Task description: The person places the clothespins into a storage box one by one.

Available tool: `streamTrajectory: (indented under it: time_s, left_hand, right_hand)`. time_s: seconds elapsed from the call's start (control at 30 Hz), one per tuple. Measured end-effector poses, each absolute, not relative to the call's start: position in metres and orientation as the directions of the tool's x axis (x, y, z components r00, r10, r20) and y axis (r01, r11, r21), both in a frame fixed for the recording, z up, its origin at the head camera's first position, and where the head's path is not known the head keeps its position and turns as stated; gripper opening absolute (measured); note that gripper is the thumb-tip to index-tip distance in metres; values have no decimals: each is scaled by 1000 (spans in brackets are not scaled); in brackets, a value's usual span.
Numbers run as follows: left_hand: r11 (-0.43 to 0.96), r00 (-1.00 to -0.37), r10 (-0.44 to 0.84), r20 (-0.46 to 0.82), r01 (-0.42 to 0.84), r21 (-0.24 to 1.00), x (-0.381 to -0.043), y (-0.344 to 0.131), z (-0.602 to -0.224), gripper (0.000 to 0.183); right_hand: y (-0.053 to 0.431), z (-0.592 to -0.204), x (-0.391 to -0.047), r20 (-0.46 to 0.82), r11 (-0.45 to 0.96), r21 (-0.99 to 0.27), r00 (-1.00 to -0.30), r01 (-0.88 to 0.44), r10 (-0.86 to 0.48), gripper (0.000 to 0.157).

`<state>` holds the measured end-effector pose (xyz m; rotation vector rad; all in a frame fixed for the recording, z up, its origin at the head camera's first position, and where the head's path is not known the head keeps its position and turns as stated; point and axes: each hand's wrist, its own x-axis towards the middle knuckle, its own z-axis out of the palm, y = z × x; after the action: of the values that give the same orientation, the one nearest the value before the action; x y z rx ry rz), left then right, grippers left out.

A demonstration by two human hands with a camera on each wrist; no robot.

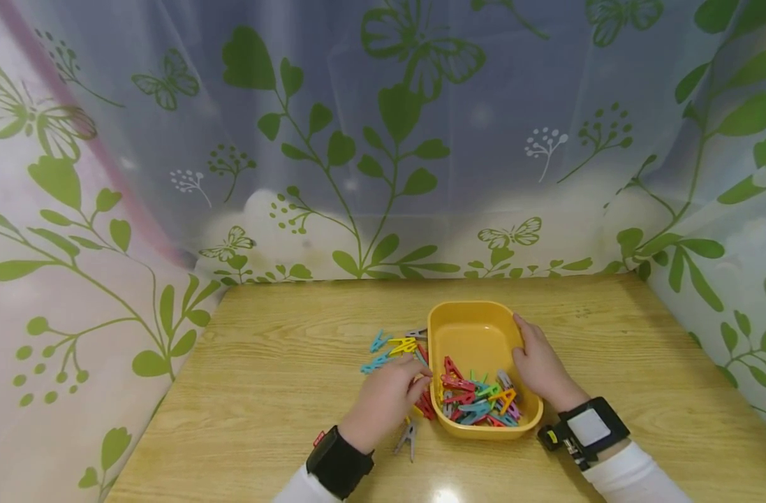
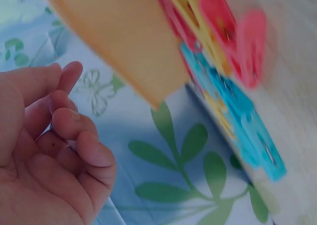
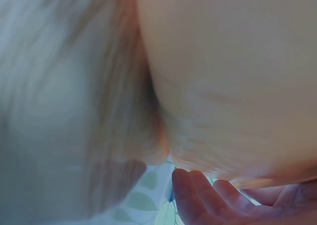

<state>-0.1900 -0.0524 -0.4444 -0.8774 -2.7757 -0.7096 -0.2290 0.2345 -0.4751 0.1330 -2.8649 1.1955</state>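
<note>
A yellow plastic basin (image 1: 473,339) rests on the table with several coloured clothespins (image 1: 475,411) heaped at its near end. My right hand (image 1: 544,369) holds the basin's right side, thumb over the rim and fingers along the outer wall. In the right wrist view those fingers (image 3: 198,193) lie against the wall. Left of the basin, my left hand (image 1: 383,397) hovers over loose clothespins, its fingertips close to the basin's left wall. The left wrist view shows this hand (image 2: 59,150) loosely curled with nothing in it, beside blue, pink and yellow clothespins (image 2: 242,118).
More loose clothespins (image 1: 403,345) lie beyond the left hand, and a grey clothespin (image 1: 407,440) lies nearer on the wooden table (image 1: 282,363). A curtain (image 1: 332,209) with leaves and butterflies stands along the table's back and sides. Both wrists wear black straps.
</note>
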Motion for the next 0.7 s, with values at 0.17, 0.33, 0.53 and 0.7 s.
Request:
streamTrajectory:
  time_s: [0.17,0.33,0.53,0.7]
  left_hand:
    - [733,-849,437,297,528,429,-195,-75,-441,8]
    - [775,-875,387,290,479,412,-198,-96,-448,6]
    - [827,-906,380,184,422,370,-195,-106,-463,25]
    - [841,-913,393,110,405,358,-185,-104,-466,35]
  right_hand:
    - [235,-477,-230,78,703,-704,-995,-100,-63,60]
    - [235,-478,-231,83,701,-706,-994,-105,-66,60]
    - [236,-479,-231,83,699,-708,-995,-100,-59,60]
    - [235,-479,-230,77,698,-710,-995,-94,-55,60]
